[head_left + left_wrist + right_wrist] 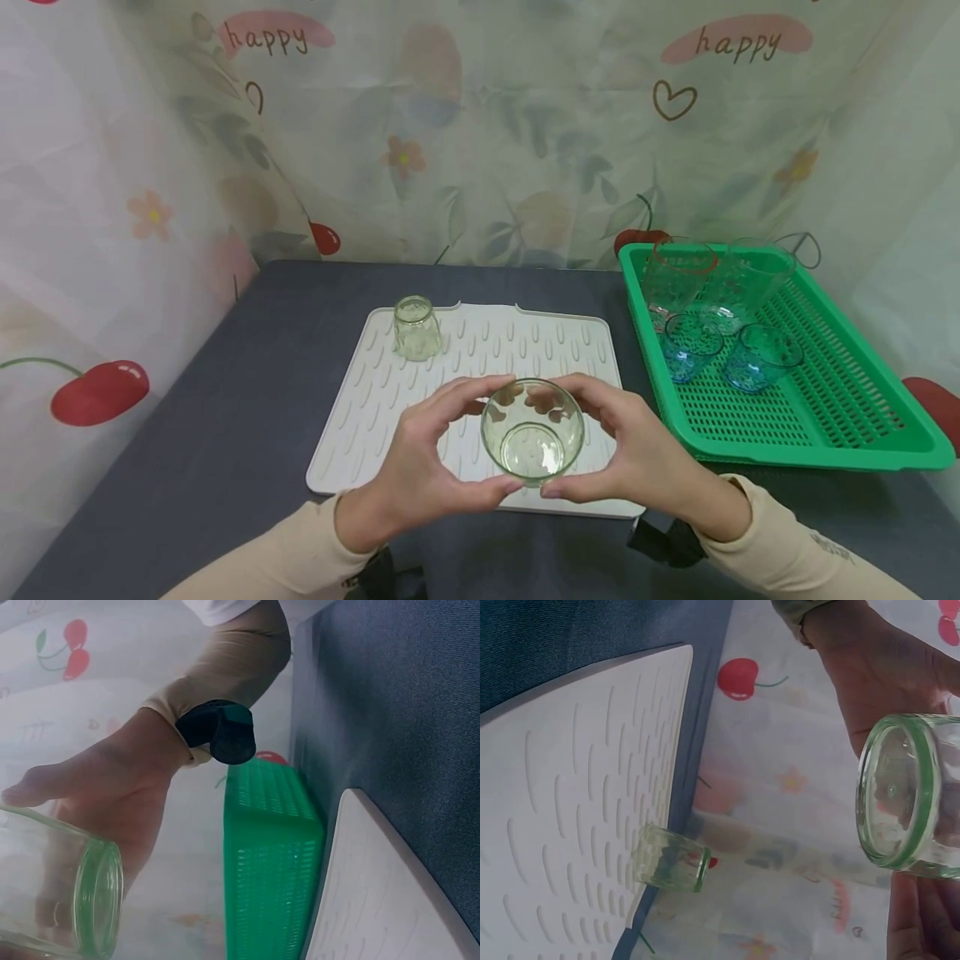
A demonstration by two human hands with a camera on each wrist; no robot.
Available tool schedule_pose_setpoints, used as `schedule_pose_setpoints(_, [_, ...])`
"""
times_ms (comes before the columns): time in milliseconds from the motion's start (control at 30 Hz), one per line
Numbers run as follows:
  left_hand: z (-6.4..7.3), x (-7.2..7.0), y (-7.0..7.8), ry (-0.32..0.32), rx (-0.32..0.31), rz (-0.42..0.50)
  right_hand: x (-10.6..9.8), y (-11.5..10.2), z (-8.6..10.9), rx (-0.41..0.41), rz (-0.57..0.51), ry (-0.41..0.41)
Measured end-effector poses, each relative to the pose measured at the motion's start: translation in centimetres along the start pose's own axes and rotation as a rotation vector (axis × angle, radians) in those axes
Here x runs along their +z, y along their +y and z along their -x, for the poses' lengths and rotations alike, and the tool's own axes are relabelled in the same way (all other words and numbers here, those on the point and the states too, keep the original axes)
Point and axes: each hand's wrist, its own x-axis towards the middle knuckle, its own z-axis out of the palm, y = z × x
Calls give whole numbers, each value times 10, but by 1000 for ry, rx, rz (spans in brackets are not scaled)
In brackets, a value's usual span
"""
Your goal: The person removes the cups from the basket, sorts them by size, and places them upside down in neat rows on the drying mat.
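- smooth, curved walls might let the greenish glass [532,432] slip if either grip slackens; a fall onto the white mat [351,442] could chip it;
- left hand [426,457] and right hand [636,448] grasp it between them, half open around its sides, raised clear of the mat

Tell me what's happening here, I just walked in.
A person is holding a clear greenish glass between their left hand and right hand, mouth up, raised above a white ridged mat. A second greenish glass stands upside down at the mat's far left corner. To the right, a green basket holds two blue glasses and two taller clear ones.
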Motion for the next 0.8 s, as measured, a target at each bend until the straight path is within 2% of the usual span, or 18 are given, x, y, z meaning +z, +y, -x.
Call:
schedule_pose_setpoints(300, [-2, -2, 3, 8, 19, -6, 4, 2, 2, 67, 1, -26])
schedule_pose_setpoints(600, [-4, -3, 6, 31, 66, 5, 9, 6, 3, 68, -33, -35])
schedule_pose_setpoints(800, [-6, -4, 8, 37, 82, 62, 11, 9, 5, 58, 11, -30])
